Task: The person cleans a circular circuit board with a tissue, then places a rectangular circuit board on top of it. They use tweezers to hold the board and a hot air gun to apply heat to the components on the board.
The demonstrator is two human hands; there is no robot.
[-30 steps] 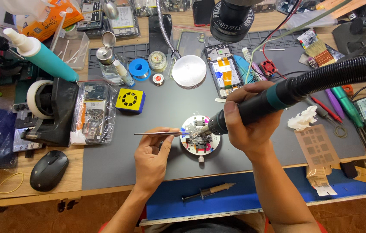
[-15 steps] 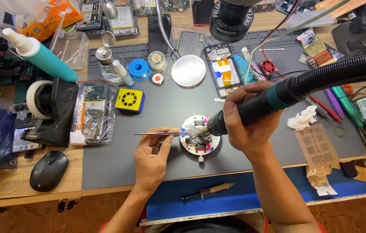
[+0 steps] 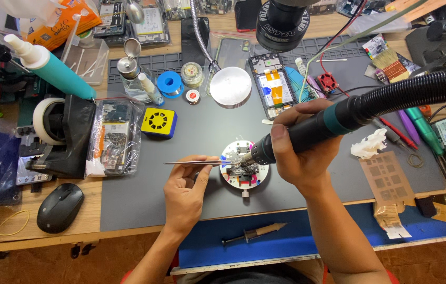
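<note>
In front of you, on the work mat [image 3: 144, 194], sits the round board holder [image 3: 244, 171] with a small circuit board on it. Your left hand [image 3: 186, 192] lies just left of the holder, its tweezers [image 3: 191, 163] reaching right onto the board. Your right hand [image 3: 299, 152] is to the holder's right, the hot-air handpiece [image 3: 312, 129] slanting down onto the board from the upper right. Behind the holder lies an opened phone [image 3: 271, 87]. A computer mouse [image 3: 60, 208] rests left of the mat, beside a tape dispenser [image 3: 62, 134]. A syringe [image 3: 254, 232] lies nearer you, below the holder.
</note>
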